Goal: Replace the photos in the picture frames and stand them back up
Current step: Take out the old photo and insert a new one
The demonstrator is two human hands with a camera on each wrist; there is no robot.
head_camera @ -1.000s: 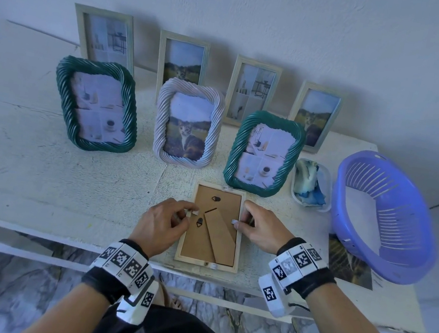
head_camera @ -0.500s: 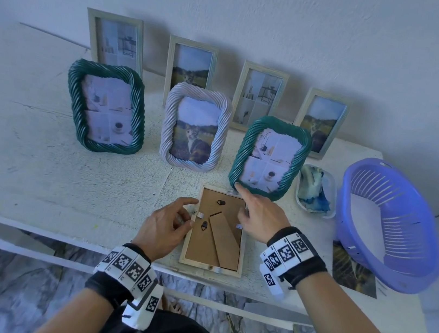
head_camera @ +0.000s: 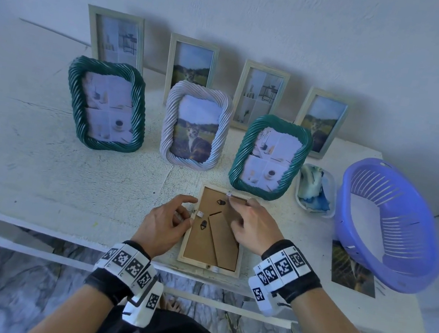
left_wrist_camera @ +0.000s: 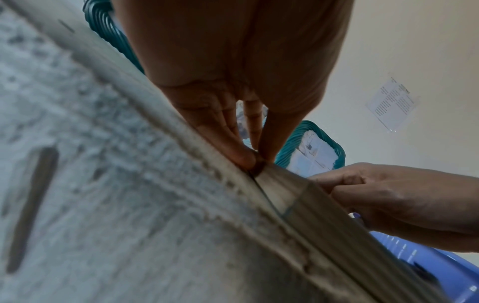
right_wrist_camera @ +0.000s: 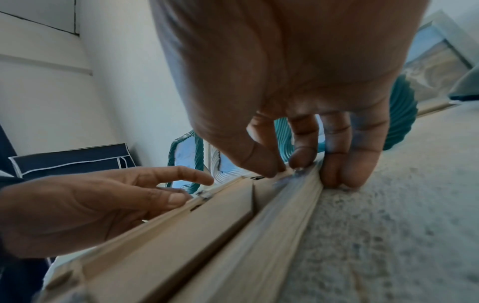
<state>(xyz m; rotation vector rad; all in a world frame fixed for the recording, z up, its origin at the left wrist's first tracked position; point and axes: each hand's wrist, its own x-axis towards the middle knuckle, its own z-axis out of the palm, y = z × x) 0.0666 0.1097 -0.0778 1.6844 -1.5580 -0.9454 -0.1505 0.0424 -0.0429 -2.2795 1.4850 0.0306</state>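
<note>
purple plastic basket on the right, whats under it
A loose photo print lies flat on the white table, its far end tucked under the purple slotted plastic basket. The part showing looks like a landscape; the rest is covered, so any other prints beneath can't be seen.

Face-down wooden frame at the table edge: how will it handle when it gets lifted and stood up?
The wooden frame probably lifts stiff and light: thin rim, cardboard back. Its easel leg is a hinged flap, so it may swing loose. Standing, it likely tips easily, like the others propped on single legs. Whether it holds glass can't be seen.
</note>
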